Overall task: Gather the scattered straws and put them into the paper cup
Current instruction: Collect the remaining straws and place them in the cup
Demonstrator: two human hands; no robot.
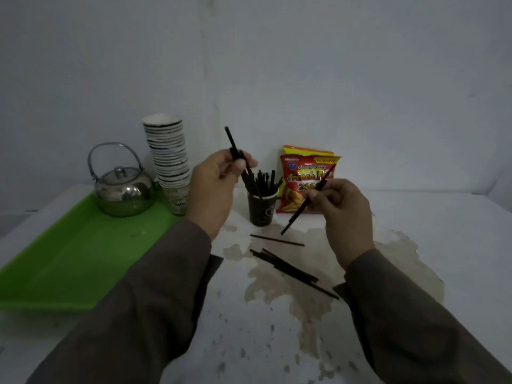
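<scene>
A dark paper cup (261, 210) stands upright at the table's middle back with several black straws (263, 181) sticking out of it. My left hand (216, 187) is raised just left of the cup and grips a black straw (231, 142) that points up and left. My right hand (342, 209) hovers right of the cup, pinching another black straw (299, 214) that slants down toward the table. A single straw (277, 240) lies in front of the cup. Several more straws (291, 270) lie in a loose bundle nearer to me.
A green tray (69, 261) on the left carries a steel kettle (123, 189). A tall stack of paper cups (169, 156) stands by the tray's far corner. A red and yellow snack bag (304, 181) leans against the wall behind the cup. The white tabletop (401, 217) has peeling, stained patches.
</scene>
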